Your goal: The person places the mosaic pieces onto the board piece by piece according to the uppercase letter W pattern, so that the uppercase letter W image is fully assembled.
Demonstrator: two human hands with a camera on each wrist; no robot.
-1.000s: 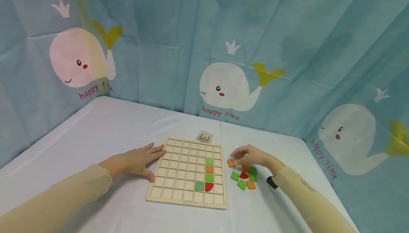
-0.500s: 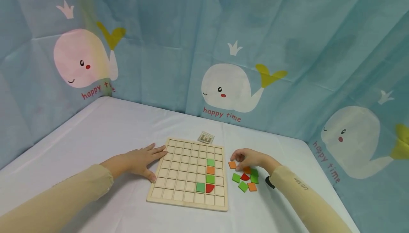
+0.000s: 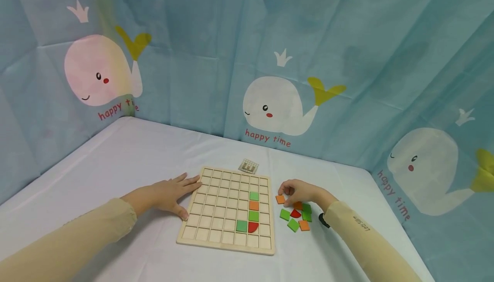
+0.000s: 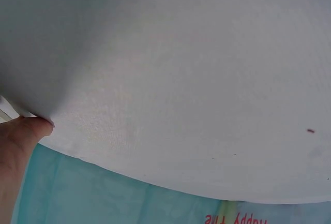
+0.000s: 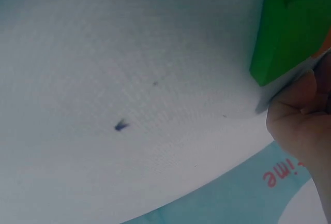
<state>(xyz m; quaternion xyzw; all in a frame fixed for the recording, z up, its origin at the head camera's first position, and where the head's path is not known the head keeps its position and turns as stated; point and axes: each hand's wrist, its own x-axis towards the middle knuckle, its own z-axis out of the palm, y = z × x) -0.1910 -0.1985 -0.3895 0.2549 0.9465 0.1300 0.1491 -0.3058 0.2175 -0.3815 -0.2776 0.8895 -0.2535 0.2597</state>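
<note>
My left hand lies with fingers spread at the left edge of a wooden grid board, fingertips and thumb touching its rim. In the left wrist view only the thumb shows. The board's right side holds a light green tile, an orange tile, a green tile, a darker green tile and a red quarter-round tile. Right of the board, my right hand pinches a loose orange square tile between thumb and fingers, low over the table.
Beside my right hand lie several loose tiles, among them a green square, a red piece and an orange square. A small pattern card sits behind the board. A whale-printed curtain closes off the back.
My right hand has come down slightly, its fingers and thumb closing in on the orange tile's edges. The left hand stays on the board's edge; the whole view shifts a little.
</note>
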